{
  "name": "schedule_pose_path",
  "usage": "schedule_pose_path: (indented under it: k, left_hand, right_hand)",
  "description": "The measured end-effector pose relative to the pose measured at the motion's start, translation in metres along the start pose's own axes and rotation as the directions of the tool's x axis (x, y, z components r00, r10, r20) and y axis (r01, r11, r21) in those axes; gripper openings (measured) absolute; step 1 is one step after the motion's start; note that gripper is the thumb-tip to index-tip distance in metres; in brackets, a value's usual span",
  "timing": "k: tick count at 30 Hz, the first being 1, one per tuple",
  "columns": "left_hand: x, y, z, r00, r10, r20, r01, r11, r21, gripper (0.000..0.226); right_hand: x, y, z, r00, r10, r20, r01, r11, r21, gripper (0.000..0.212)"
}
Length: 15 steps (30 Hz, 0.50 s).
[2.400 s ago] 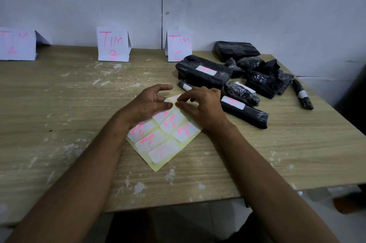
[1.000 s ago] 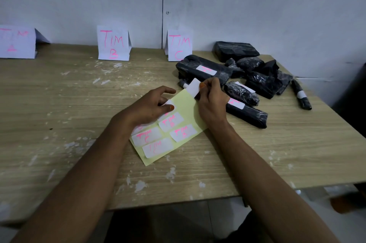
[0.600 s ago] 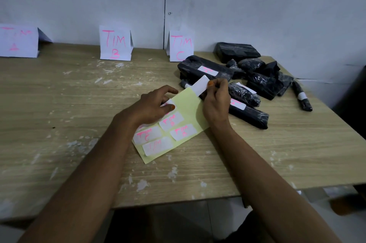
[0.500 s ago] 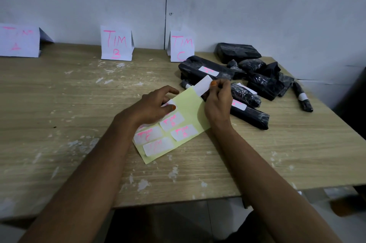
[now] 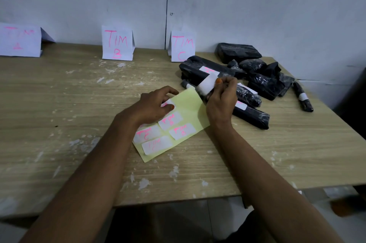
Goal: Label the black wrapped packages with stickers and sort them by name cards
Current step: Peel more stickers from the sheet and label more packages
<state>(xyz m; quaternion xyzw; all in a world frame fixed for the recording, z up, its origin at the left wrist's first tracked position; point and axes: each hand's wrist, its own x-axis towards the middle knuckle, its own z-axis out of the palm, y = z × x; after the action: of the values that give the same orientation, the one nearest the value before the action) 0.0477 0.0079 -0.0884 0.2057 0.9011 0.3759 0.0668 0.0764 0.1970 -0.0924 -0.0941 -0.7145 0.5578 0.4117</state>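
A yellow sticker sheet (image 5: 188, 104) with several white pink-lettered stickers lies on the wooden table (image 5: 79, 104). My left hand (image 5: 154, 104) presses down on the sheet's upper left part. My right hand (image 5: 221, 98) pinches a peeled white sticker (image 5: 206, 85), lifted clear above the sheet's far corner. Just behind it lies a pile of black wrapped packages (image 5: 263, 84); some bear white stickers. Three folded name cards stand along the wall: TIM A (image 5: 19, 40), TIM B (image 5: 116, 43), TIM C (image 5: 182, 45).
One thin black package (image 5: 303, 97) lies apart near the table's right edge. A long black package (image 5: 251, 114) lies just right of my right hand. White paint flecks mark the tabletop. The table's front edge runs under my forearms.
My right hand peeled a sticker off the sheet's upper right corner and raised it toward the packages. My left hand kept holding the sheet down.
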Motion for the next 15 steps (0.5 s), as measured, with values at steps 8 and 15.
schedule_pose_path:
  k: [8, 15]
  left_hand:
    - [-0.0033, -0.0013, 0.0014, 0.995, 0.04, -0.094, -0.034, 0.997, 0.066, 0.036]
    - [-0.001, -0.0097, 0.0025, 0.984, 0.023, -0.176, 0.003, 0.99, 0.144, 0.049]
  right_hand:
    - [0.0067, -0.0028, -0.0106, 0.99, 0.137, 0.015, -0.137, 0.972, 0.189, 0.011]
    - [0.0024, 0.0001, -0.0054, 0.997, 0.029, 0.077, -0.035, 0.996, 0.084, 0.01]
